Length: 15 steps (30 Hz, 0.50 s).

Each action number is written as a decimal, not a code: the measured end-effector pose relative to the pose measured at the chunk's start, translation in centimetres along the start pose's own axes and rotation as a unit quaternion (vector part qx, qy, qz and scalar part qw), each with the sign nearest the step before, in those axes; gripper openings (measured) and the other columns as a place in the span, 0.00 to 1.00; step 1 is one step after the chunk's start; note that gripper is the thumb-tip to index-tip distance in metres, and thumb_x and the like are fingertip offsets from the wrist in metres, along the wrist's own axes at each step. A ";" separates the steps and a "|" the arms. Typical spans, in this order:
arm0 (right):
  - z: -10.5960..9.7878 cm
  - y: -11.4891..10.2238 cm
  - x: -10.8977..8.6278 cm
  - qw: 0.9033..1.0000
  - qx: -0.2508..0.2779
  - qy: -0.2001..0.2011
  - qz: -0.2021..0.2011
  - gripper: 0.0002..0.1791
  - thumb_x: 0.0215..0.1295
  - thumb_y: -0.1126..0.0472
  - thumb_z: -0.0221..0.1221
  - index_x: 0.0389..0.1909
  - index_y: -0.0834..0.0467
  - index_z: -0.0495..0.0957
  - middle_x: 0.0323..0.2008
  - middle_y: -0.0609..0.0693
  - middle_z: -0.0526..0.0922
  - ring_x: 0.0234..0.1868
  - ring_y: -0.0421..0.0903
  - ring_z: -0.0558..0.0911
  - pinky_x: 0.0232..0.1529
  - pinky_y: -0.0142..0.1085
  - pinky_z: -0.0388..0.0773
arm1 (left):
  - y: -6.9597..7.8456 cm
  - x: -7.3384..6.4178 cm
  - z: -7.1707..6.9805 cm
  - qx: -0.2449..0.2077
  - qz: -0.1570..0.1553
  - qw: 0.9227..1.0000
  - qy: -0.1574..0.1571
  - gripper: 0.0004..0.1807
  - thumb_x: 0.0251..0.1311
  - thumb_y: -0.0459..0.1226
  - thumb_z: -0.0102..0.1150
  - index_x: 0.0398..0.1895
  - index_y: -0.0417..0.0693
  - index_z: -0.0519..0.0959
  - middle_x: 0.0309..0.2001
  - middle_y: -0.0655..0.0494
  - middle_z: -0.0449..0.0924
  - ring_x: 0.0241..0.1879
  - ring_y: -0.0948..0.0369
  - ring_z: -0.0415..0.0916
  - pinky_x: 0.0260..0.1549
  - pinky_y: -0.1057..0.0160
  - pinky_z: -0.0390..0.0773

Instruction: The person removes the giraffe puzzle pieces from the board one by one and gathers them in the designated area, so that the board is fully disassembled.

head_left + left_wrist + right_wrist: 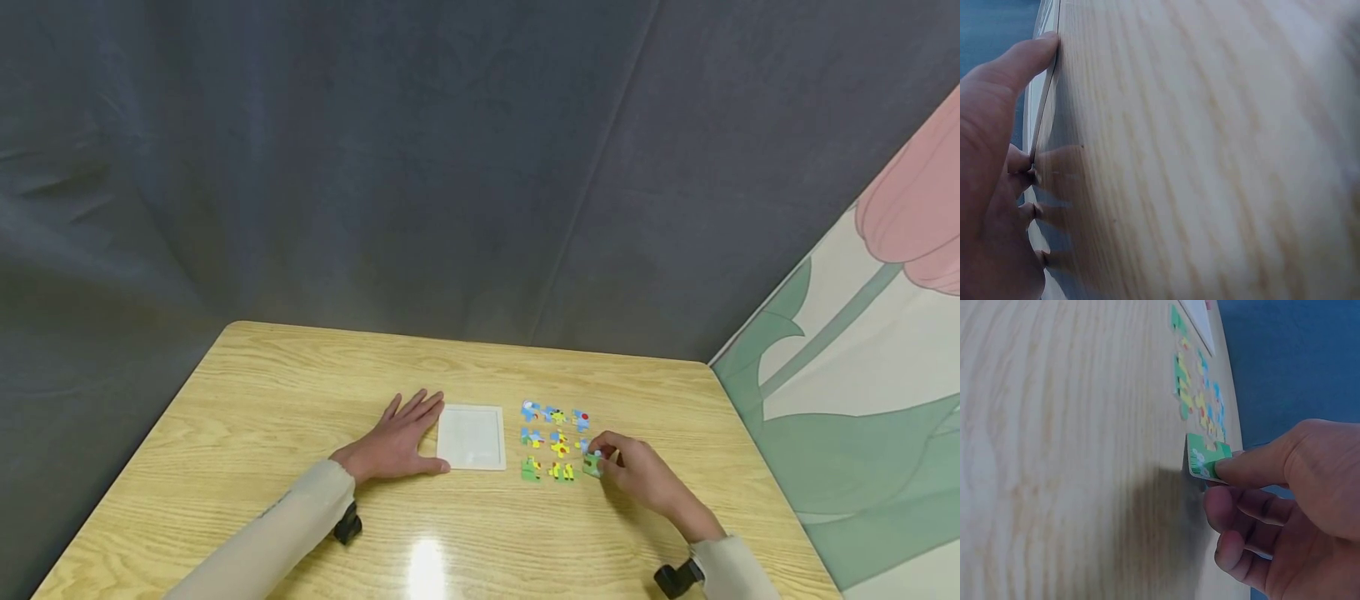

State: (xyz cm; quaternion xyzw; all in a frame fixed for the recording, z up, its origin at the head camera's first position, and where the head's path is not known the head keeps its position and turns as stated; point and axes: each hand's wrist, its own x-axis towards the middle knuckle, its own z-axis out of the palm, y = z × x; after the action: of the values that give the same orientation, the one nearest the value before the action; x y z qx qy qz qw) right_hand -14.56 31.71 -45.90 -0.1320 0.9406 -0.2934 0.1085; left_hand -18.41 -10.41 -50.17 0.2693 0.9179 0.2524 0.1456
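Note:
My right hand [637, 475] pinches a green puzzle piece [1204, 456] between thumb and fingers, its near edge tilted up off the table in the right wrist view. Just left of it lie several loose puzzle pieces [559, 446] in rows, coloured blue, yellow and green. My left hand [397, 442] lies with fingers spread at the left side of a white square tray [471, 467]. Its thumb and fingertips touch the tray's edge. In the left wrist view the thumb [1022, 62] is seen against that edge.
Everything rests on a wood-grain table [300, 367]. Behind the table hangs a dark grey curtain [420, 167]. To the right is a panel with a tulip print [862, 400]. Light glares off the table's front.

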 end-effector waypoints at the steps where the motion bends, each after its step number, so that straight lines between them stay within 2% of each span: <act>1: 0.0 0.1 0.0 1.000 0.000 -0.001 -0.001 0.10 0.73 0.72 0.61 0.51 0.61 0.84 0.38 0.49 0.84 0.30 0.36 0.74 0.31 0.29 0.74 | 0.0 0.0 -0.1 -0.001 0.000 1.000 0.000 0.57 0.68 0.66 0.62 0.88 0.45 0.49 0.89 0.52 0.41 0.89 0.47 0.34 0.85 0.34 0.31; 10: 0.6 0.1 -0.2 1.000 -0.001 0.015 -0.010 0.09 0.71 0.72 0.64 0.49 0.62 0.86 0.39 0.50 0.82 0.34 0.38 0.75 0.33 0.29 0.75 | 0.4 -0.1 -0.4 -0.001 0.000 1.000 0.000 0.57 0.69 0.64 0.63 0.88 0.44 0.50 0.89 0.51 0.42 0.89 0.46 0.35 0.85 0.33 0.31; 15: 0.9 0.1 -0.1 1.000 -0.009 0.008 0.010 0.11 0.71 0.72 0.65 0.51 0.61 0.85 0.40 0.49 0.83 0.34 0.39 0.75 0.33 0.29 0.75 | 0.4 -0.2 -0.3 -0.005 0.000 1.000 -0.002 0.57 0.69 0.64 0.63 0.88 0.44 0.50 0.89 0.51 0.41 0.89 0.47 0.34 0.85 0.34 0.30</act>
State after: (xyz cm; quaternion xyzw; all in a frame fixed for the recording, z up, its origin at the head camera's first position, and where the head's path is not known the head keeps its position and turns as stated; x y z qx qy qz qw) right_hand -14.29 31.38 -46.65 -0.1212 0.9454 -0.2847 0.1023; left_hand -18.23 -10.33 -49.69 0.2687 0.9163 0.2566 0.1492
